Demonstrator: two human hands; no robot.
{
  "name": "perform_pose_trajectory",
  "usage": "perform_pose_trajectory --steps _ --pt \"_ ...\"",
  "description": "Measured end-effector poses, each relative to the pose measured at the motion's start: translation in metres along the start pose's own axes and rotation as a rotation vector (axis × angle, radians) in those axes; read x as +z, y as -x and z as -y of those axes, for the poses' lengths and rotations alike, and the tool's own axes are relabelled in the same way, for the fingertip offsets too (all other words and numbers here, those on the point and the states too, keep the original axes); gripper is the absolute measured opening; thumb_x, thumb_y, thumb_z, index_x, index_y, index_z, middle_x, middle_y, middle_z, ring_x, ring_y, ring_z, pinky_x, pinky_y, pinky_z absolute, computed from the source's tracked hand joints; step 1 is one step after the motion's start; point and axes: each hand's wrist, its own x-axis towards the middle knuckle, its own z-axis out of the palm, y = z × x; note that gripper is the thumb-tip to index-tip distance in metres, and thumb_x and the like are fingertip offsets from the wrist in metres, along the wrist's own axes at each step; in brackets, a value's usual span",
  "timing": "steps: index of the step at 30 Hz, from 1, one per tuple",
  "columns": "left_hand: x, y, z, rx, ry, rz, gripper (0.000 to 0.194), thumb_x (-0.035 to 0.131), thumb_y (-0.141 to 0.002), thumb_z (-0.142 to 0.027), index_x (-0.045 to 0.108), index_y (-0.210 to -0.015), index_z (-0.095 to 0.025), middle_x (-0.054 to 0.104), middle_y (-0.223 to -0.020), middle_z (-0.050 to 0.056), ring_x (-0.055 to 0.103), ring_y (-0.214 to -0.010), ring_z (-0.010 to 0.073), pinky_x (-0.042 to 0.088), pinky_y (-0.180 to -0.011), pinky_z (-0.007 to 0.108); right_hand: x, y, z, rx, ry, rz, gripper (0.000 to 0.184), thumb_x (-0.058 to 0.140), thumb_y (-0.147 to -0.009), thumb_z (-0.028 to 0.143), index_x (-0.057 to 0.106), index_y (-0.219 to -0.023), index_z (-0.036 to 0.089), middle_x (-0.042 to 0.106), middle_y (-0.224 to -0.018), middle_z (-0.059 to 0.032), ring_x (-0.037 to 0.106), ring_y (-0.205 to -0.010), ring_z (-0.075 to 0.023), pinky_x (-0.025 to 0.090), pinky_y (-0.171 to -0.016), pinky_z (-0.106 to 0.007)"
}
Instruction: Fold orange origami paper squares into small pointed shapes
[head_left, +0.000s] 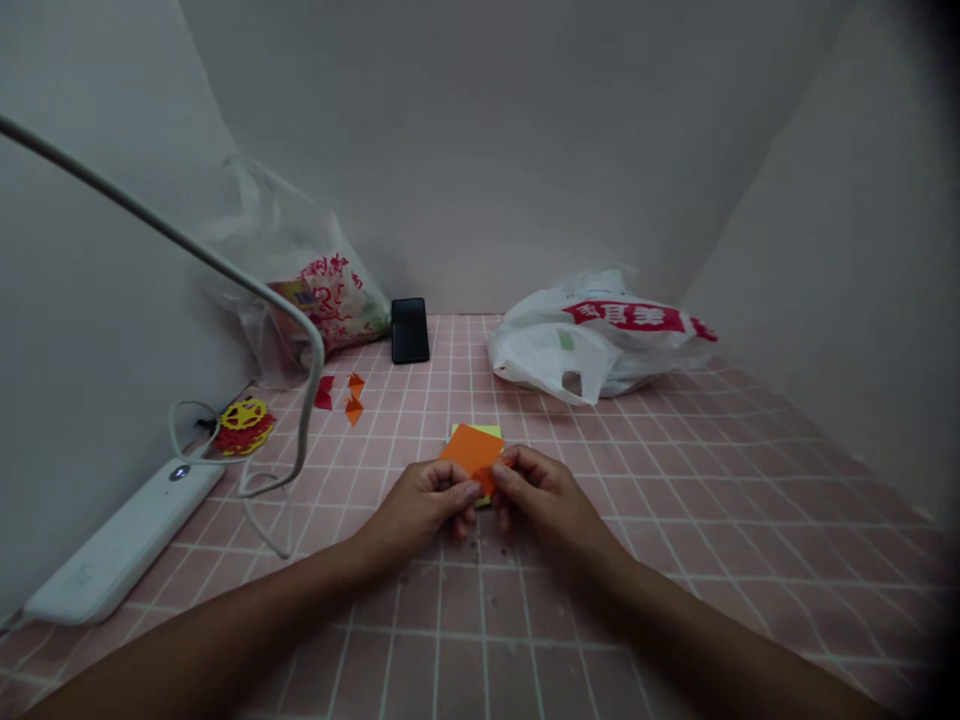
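Observation:
Between my two hands is a square of orange paper [472,452], tilted above the tiled surface. My left hand [426,503] pinches its lower left edge, thumb on top. On the other side, the fingers of my right hand [536,485] close on its right corner. Behind and beneath the orange sheet, yellow-green paper [491,431] peeks out; whether it is one sheet or a stack is hidden. Small folded orange paper pieces [354,408] and a red folded piece [324,392] lie farther off to the left.
A white power bank [127,540] with a looping cable [306,420] occupies the left side, near red and yellow cut-out shapes [244,425]. At the back are a black phone [409,330], a clear plastic bag [330,290] and a white plastic bag [600,335]. Walls enclose the pink tiled surface [675,600].

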Motion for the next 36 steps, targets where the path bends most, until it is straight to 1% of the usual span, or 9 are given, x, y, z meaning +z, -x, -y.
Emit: perform_pose_trajectory --steps 3,6,10,14,18,21,27,33,36 --pt "0.001 0.001 0.001 0.033 -0.038 -0.001 0.036 0.072 -0.073 -0.047 0.054 -0.071 -0.016 0.058 -0.056 -0.004 0.05 -0.045 0.0078 0.038 -0.049 0.022 0.003 0.0 -0.003 0.027 -0.05 0.041 0.029 0.071 -0.077 0.044 0.056 -0.078 0.02 0.058 -0.051 0.0053 0.047 -0.038 -0.0091 0.037 -0.04 -0.021" --pt "0.002 0.002 0.0 0.012 -0.11 -0.004 0.032 0.07 -0.074 -0.044 0.054 -0.072 -0.017 0.057 -0.055 -0.004 0.049 -0.043 0.0077 0.036 -0.046 0.021 0.003 0.003 -0.003 0.017 -0.014 -0.001 0.026 0.069 -0.079 0.041 0.057 -0.073 0.018 0.055 -0.047 0.0056 0.045 -0.039 -0.0084 0.035 -0.042 -0.021" --pt "0.002 0.004 -0.004 0.001 -0.17 -0.017 0.031 0.067 -0.076 -0.044 0.051 -0.069 -0.018 0.055 -0.054 -0.005 0.046 -0.041 0.0072 0.033 -0.043 0.02 0.0 0.005 0.003 -0.047 0.067 -0.068 0.027 0.066 -0.082 0.041 0.059 -0.069 0.018 0.055 -0.047 0.0044 0.047 -0.042 -0.009 0.035 -0.046 -0.022" --pt "0.001 0.003 -0.004 0.033 -0.164 -0.005 0.029 0.064 -0.078 -0.043 0.051 -0.071 -0.018 0.056 -0.055 -0.005 0.049 -0.043 0.0077 0.036 -0.045 0.02 -0.003 0.003 0.008 -0.088 0.103 -0.107 0.027 0.066 -0.082 0.04 0.06 -0.068 0.018 0.057 -0.048 0.0034 0.049 -0.045 -0.0098 0.037 -0.049 -0.023" --pt "-0.002 0.0 -0.006 0.055 -0.213 -0.031 0.028 0.063 -0.078 -0.043 0.052 -0.072 -0.018 0.056 -0.055 -0.004 0.048 -0.042 0.0079 0.035 -0.045 0.021 -0.005 0.001 0.005 -0.085 0.093 -0.114 0.027 0.065 -0.083 0.041 0.063 -0.07 0.018 0.057 -0.048 0.0033 0.05 -0.045 -0.0105 0.037 -0.049 -0.023" --pt "-0.005 -0.001 -0.007 0.08 -0.249 -0.068 0.029 0.063 -0.077 -0.043 0.051 -0.069 -0.019 0.053 -0.052 -0.006 0.044 -0.04 0.0073 0.033 -0.042 0.02 -0.007 -0.001 0.001 -0.093 0.057 -0.118 0.03 0.069 -0.081 0.043 0.062 -0.068 0.017 0.06 -0.055 0.002 0.051 -0.045 -0.0096 0.036 -0.048 -0.023" --pt "-0.011 -0.003 -0.008 0.139 -0.218 -0.005 0.028 0.06 -0.081 -0.043 0.051 -0.072 -0.018 0.056 -0.056 -0.005 0.048 -0.044 0.008 0.037 -0.046 0.021 -0.01 -0.002 0.002 -0.094 0.04 -0.126 0.033 0.071 -0.081 0.045 0.062 -0.066 0.016 0.059 -0.058 0.0024 0.049 -0.045 -0.0086 0.035 -0.047 -0.022" --pt "-0.015 -0.006 -0.011 0.151 -0.134 -0.136 0.033 0.062 -0.082 -0.049 0.053 -0.075 -0.018 0.056 -0.059 -0.005 0.049 -0.046 0.0083 0.039 -0.05 0.021 -0.014 -0.006 0.003 -0.071 -0.007 -0.168 0.034 0.072 -0.081 0.048 0.063 -0.069 0.017 0.063 -0.062 0.0 0.052 -0.045 -0.0106 0.039 -0.048 -0.024" --pt "-0.016 -0.006 -0.01 0.162 -0.128 -0.113 0.039 0.056 -0.086 -0.055 0.057 -0.081 -0.017 0.058 -0.063 -0.003 0.051 -0.048 0.0094 0.039 -0.049 0.022 -0.012 -0.006 0.0 -0.046 0.031 -0.116 0.035 0.071 -0.08 0.048 0.061 -0.066 0.017 0.061 -0.059 0.0008 0.049 -0.043 -0.0101 0.035 -0.046 -0.024"
